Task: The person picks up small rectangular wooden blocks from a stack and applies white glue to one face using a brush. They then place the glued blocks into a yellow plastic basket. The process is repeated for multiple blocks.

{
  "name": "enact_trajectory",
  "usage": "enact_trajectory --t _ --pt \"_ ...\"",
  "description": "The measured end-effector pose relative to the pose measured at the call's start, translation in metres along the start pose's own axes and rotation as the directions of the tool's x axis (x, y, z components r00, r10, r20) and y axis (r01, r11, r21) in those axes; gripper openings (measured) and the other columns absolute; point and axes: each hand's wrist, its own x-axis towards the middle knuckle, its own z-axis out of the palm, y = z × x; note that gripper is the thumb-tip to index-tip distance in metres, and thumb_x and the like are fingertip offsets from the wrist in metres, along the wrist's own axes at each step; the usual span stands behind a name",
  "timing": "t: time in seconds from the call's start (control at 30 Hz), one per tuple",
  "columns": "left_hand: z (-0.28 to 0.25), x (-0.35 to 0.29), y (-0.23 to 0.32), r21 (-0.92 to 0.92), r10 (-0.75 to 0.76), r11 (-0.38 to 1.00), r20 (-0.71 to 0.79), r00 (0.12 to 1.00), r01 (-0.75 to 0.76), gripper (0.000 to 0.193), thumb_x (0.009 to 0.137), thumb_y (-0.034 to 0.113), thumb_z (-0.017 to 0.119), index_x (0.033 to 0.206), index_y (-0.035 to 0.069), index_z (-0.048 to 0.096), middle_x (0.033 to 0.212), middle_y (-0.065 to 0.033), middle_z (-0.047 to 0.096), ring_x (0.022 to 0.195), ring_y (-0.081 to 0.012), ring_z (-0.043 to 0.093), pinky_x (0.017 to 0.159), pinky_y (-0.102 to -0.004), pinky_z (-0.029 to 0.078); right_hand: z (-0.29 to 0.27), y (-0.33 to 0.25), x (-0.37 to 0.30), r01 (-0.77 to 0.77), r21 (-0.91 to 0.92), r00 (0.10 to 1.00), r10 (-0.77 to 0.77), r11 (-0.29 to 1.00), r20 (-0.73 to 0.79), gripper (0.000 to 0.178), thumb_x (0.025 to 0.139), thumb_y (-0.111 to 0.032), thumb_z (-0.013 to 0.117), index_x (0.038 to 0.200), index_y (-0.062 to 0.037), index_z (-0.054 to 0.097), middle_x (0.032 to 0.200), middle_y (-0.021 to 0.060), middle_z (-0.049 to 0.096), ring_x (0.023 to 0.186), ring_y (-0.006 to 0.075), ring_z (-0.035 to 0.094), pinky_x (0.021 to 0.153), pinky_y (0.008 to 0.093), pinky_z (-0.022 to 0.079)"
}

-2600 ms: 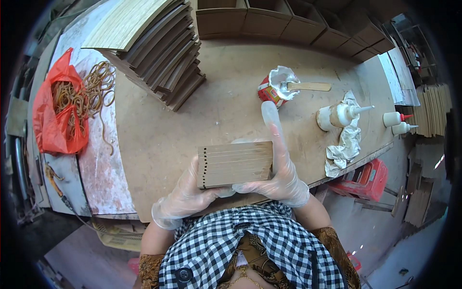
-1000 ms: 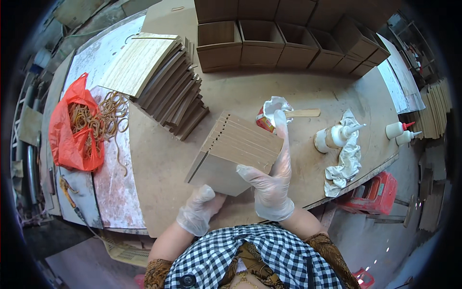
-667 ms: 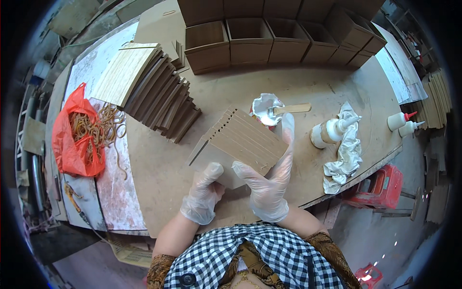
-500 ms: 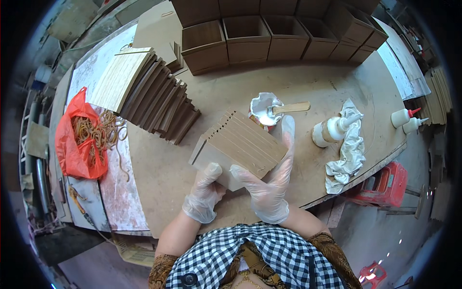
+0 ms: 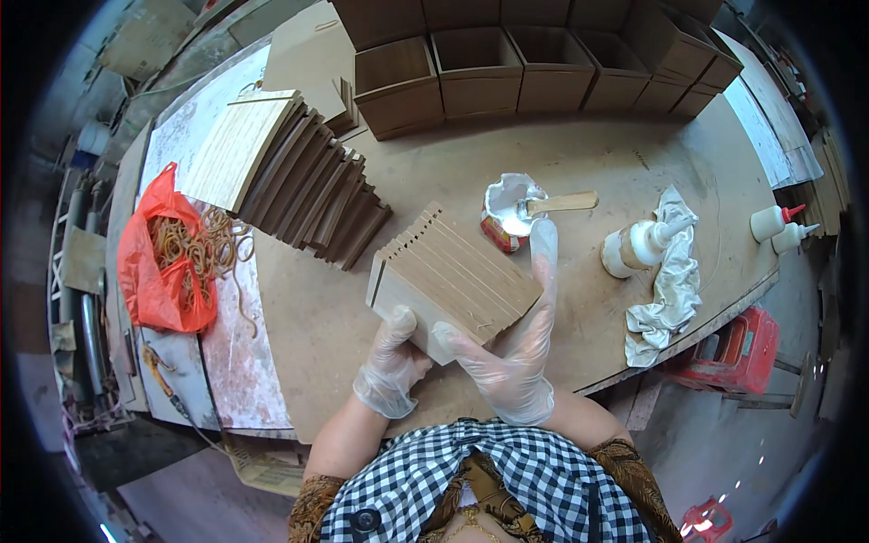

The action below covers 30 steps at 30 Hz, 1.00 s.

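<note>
Compact stack of brown wooden boards with notched edges (image 5: 457, 281), mid-frame: turned from nearly square-on to a diagonal tilt over the last few seconds, then almost unmoved. The clear-gloved right hand (image 5: 511, 366) is half open, gripping it, thumb on the near face, fingers stretched along the right side. The clear-gloved left hand (image 5: 394, 366) is half curled, thumb at the lower-left face (fingers hidden; cannot tell whether it grips). Judgement: handling or alignment stage, since the wooden-handled brush (image 5: 570, 201), upper right of centre, lies unused.
</note>
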Motion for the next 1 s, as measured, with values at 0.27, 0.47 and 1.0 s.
enact_trajectory --t 0.27,0.47,1.0 --pt "-0.006 -0.034 0.006 0.208 0.132 0.971 -0.07 0.989 -0.115 0.097 0.07 0.034 0.086 0.147 0.006 0.033 0.142 -0.0112 0.047 0.132 -0.0275 0.045 0.11 -0.043 0.038 -0.005 -0.002 -0.004 -0.044 0.023 0.999 0.043 0.999 0.028 0.099 0.076 0.01 0.07 0.151 -0.0058 0.009 0.147 0.0178 0.028 0.126 0.0263 0.049 0.104 0.0439 0.045" --pt "0.021 -0.03 0.035 0.618 0.518 0.618 0.146 0.843 -0.487 0.113 0.069 0.059 0.078 0.151 0.002 0.025 0.156 -0.0172 0.027 0.144 -0.0293 0.026 0.119 -0.0427 0.019 -0.027 0.014 -0.014 0.071 -0.227 0.967 -0.012 0.971 0.253 0.102 0.075 -0.001 0.079 0.152 -0.0007 0.013 0.154 0.0238 0.024 0.129 0.0281 0.049 0.106 0.0395 0.041" --pt "0.026 -0.034 0.032 0.656 0.361 0.587 0.314 0.878 -0.475 0.073 0.096 0.056 0.047 0.142 -0.001 0.041 0.153 -0.0196 0.033 0.136 -0.028 0.039 0.115 -0.0415 0.028 -0.016 0.024 -0.02 0.185 -0.218 0.935 -0.103 0.958 0.34 0.113 0.076 -0.064 0.067 0.156 -0.0124 0.006 0.161 0.0208 0.0 0.143 0.0399 0.028 0.115 0.0492 0.028"
